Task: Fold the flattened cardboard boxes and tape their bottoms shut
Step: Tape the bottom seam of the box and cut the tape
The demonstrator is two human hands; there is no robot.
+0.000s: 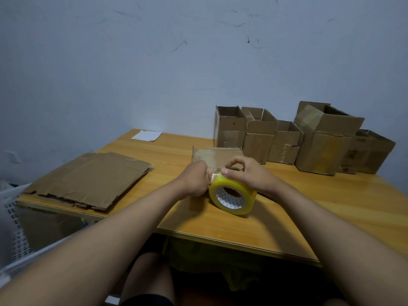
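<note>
Five folded boxes [287,138] are stood along the wall, a box [217,157] on the worktop [331,206] is being taped, seemingly with tape pinched by the left hand [196,180] and the tape roll [233,194] gripped by the right hand [245,175], while flattened boxes [88,177] are left unfolded.

1. The left hand [195,181] covers its own fingertips, so its grip on the tape end cannot be made out.
2. The small box [217,156] is partly hidden behind both hands.
3. The white basket [15,228] is cut off by the left edge.
4. The print inside the tape roll [233,195] is too small to read.
</note>
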